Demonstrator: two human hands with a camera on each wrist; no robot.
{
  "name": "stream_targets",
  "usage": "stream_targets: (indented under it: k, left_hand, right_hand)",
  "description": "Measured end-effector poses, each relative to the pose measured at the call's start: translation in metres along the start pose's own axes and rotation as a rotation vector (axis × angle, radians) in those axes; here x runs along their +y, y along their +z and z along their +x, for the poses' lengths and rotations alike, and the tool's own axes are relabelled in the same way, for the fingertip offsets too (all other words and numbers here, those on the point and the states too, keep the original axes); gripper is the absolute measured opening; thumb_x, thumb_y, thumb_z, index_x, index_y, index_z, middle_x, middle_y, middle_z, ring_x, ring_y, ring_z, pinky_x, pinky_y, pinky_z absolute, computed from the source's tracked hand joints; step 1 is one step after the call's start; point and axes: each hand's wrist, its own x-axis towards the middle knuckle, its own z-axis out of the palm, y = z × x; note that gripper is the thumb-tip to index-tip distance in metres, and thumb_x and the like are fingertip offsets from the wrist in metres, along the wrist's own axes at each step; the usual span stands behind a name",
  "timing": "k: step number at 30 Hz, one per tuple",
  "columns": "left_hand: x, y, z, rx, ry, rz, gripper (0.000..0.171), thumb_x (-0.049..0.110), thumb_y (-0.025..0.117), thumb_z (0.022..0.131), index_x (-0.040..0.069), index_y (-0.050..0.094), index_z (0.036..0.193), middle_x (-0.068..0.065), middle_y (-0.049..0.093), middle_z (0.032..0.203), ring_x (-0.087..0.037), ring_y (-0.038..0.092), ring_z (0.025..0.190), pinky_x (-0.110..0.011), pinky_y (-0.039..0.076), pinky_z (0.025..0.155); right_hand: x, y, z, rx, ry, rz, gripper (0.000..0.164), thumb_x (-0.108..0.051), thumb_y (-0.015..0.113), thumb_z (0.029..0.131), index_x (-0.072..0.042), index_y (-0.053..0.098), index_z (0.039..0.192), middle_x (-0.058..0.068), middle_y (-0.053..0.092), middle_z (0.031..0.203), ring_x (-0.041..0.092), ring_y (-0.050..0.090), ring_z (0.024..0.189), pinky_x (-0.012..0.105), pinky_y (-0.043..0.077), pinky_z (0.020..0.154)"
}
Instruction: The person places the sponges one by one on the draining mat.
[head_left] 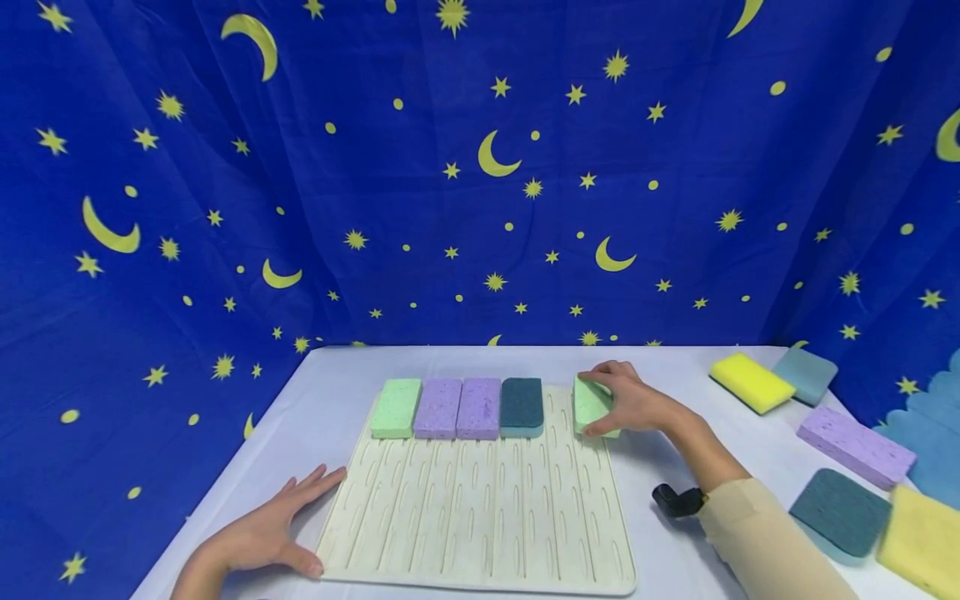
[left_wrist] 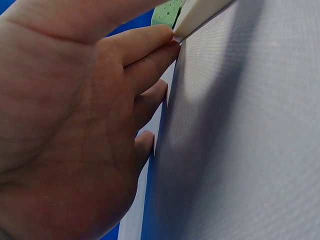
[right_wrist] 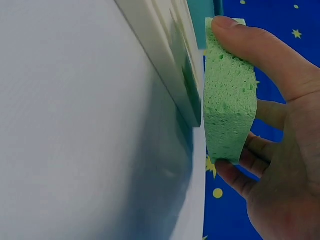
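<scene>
Pinching a light-green, porous, block-shaped sponge (head_left: 591, 406) in R hand (head_left: 633, 404), w/ thumb on near end & fingertips on far end. Holding it at far R corner of a cream, ribbed, rectangular mat (head_left: 480, 533), partly past mat's R edge. Can't tell if touching mat. Wearing a beige sleeve (head_left: 765, 533) on R arm, plus a small black device (head_left: 678, 502) near wrist.

Resting L hand (head_left: 258, 529) beside mat, w/ fingers relaxed & spread, thumb & index tips at mat's L edge.

See along mat's far edge, L to R, side by side: a pale-green rectangular sponge (head_left: 396, 408), a lilac porous sponge (head_left: 438, 408), a second lilac porous sponge (head_left: 478, 408), a dark-teal-topped scrub sponge (head_left: 522, 402) w/ lighter blue base. Note gap btwn that last one & held sponge.

See well apart at R, on white-covered table (head_left: 292, 442), far to near: a grey-blue flat sponge (head_left: 810, 373), a bright-yellow block sponge (head_left: 750, 379) w/ dark underside just beside it, a long lilac sponge (head_left: 858, 446), a dark-teal rounded scrub pad (head_left: 840, 510) on lighter blue base, a pale-yellow square sponge (head_left: 926, 537) partly cut off by frame. Behind, see blue cloth (head_left: 420, 192) w/ yellow stars & moons.
</scene>
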Motion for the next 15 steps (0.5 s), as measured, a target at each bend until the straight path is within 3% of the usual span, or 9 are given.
stream_targets:
  k: [15]
  left_hand:
    - [0.001, -0.001, 0.001, -0.013, -0.012, -0.011, 0.11, 0.037, 0.087, 0.064, 0.016, 0.026, 0.153, -0.034, 0.016, 0.151, -0.066, 0.0, 0.129, -0.08, 0.005, 0.092]
  right_hand:
    - [-0.015, 0.008, 0.011, -0.004, -0.039, -0.007, 0.102, -0.056, 0.087, 0.057, -0.015, 0.049, 0.142, 0.011, 0.041, 0.136, 0.03, 0.032, 0.124, 0.057, 0.036, 0.098]
